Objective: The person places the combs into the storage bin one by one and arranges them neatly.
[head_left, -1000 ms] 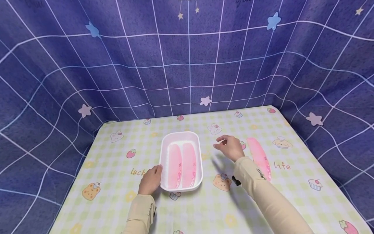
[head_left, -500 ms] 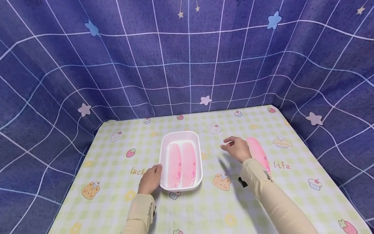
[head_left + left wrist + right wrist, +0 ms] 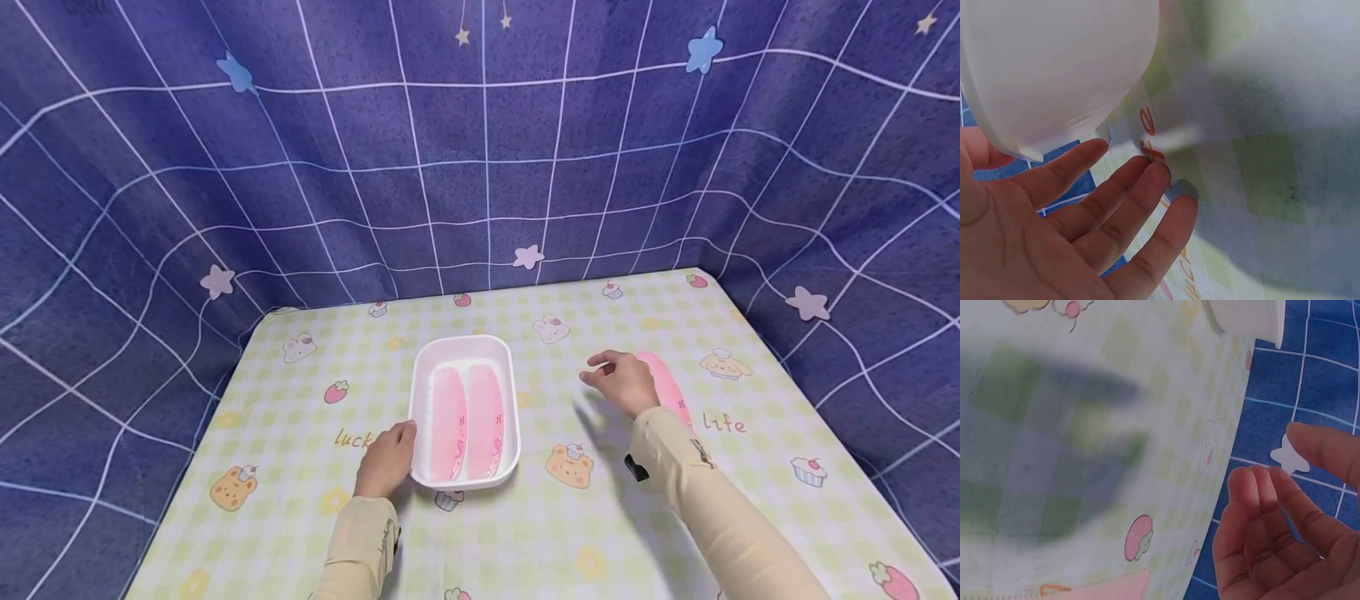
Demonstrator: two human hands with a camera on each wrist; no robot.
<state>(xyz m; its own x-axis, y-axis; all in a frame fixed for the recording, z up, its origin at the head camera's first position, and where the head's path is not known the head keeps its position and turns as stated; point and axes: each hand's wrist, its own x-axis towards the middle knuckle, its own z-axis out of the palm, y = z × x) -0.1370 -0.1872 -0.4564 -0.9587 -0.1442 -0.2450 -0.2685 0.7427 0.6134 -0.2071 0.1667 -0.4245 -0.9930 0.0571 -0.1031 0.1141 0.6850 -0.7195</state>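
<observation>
Gripping lightly the rim of the white tray (image 3: 461,352) with the left hand (image 3: 386,460); holding nothing in the right hand (image 3: 622,382), loosely bent above the table (image 3: 525,550). See two combs (image 3: 450,425) inside the tray and, on the table, one pink comb (image 3: 668,387), partly hidden by the right hand and sleeve (image 3: 697,483). Seems light, thin, rather stiff, maybe slippery, and could crack under strong bending. Better to pinch across the middle, sparing the toothed edge.

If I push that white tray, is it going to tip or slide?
The tray likely slides flat; its broad, low shape makes tipping seem unlikely. It looks thin-walled, so probably light but fairly stiff. The two pink strips lie flat inside, so they may shift.
</observation>
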